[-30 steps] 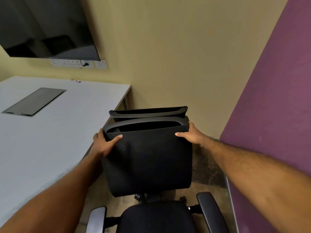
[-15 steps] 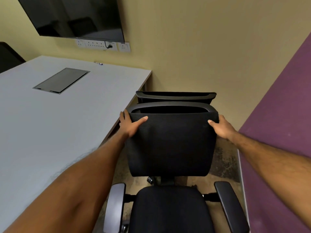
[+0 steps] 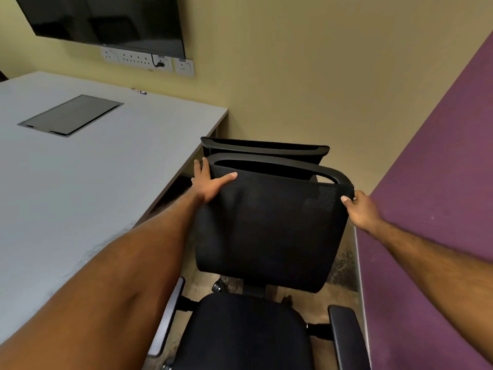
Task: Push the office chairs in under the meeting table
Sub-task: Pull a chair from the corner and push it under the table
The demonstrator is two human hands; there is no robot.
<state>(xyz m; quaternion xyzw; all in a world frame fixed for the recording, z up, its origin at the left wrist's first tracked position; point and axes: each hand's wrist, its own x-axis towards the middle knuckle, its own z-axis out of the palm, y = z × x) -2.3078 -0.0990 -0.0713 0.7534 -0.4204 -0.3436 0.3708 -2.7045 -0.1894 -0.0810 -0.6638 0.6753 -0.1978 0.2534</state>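
A black mesh-backed office chair (image 3: pixel 266 231) stands right in front of me, beside the right edge of the pale grey meeting table (image 3: pixel 88 182). My left hand (image 3: pixel 210 184) grips the top left corner of its backrest, thumb across the mesh. My right hand (image 3: pixel 360 209) grips the top right corner. The backrest is turned slightly, its left side farther from me. Behind it the top of a second black chair (image 3: pixel 266 146) shows, close to the table's far corner. The near chair's seat and both armrests are at the bottom of the view.
A purple wall panel (image 3: pixel 440 182) runs close along the right, leaving a narrow aisle. A beige wall (image 3: pixel 306 76) closes the far end. A dark screen (image 3: pixel 106 20) and sockets (image 3: pixel 149 60) hang above the table. A grey cable hatch (image 3: pixel 70 114) sits in the tabletop.
The view has swung left and down, so the chair now sits further right in it. The backrest has twisted slightly. Both hands keep their hold on its top corners.
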